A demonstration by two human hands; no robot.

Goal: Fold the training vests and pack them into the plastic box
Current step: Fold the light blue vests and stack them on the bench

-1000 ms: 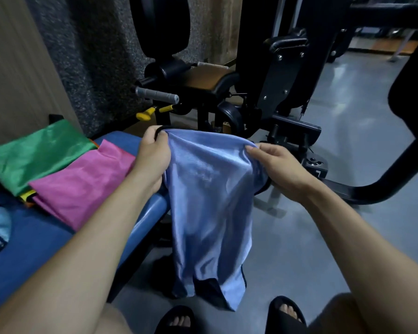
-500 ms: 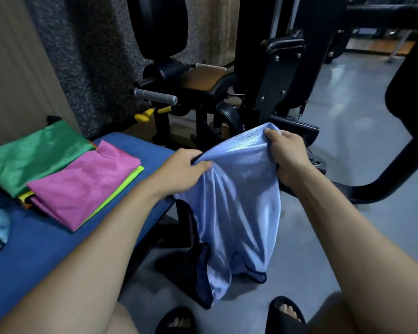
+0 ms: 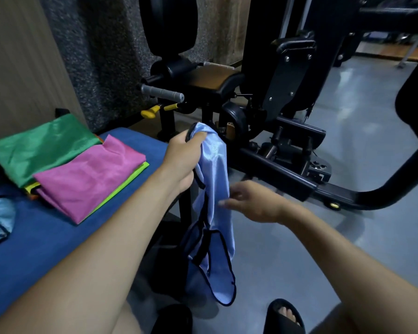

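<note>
The blue tabletop (image 3: pixel 46 249) at nine o'clock carries folded pink (image 3: pixel 87 174) and green vests (image 3: pixel 39 145). The blue vest (image 3: pixel 214 189) hangs centre, its top bunched in the left hand (image 3: pixel 184 155). The right hand (image 3: pixel 253 201), fingers spread, touches its side. Folding seems under way; next, catch the hanging edge.
</note>
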